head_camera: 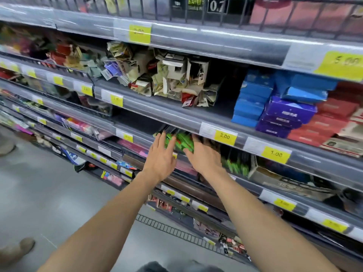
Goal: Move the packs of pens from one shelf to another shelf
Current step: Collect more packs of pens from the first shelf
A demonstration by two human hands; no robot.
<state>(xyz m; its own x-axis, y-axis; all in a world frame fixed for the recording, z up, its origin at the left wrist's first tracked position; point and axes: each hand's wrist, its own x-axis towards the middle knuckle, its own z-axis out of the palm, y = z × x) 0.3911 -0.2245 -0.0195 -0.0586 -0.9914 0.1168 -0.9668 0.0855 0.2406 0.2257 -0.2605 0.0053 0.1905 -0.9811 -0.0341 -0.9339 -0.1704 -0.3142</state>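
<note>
A: We're facing a long run of shelves with yellow price tags along the rails. The shelf above ours carries a jumble of torn card packets on the left and stacked blue boxes with purple boxes to the right.

B: And the packs of pens?

A: Green ones, tucked under the lip of the shelf just below that, between our two hands. More green packs stand further right on the same level.

B: How do we stand on grip?

A: Our left hand has straight, spread fingers laid against the left side of the bundle, so that grip is released. Our right hand comes in from the right with fingers reaching behind the packs; whether they curl round anything we cannot tell, as the tips are blurred and hidden in shadow.

B: Then how do we do it well?

A: We'd judge it best to squeeze the bundle from both sides, keep the packs squared together, and draw them out low so they clear the rail overhead before lifting.
</note>
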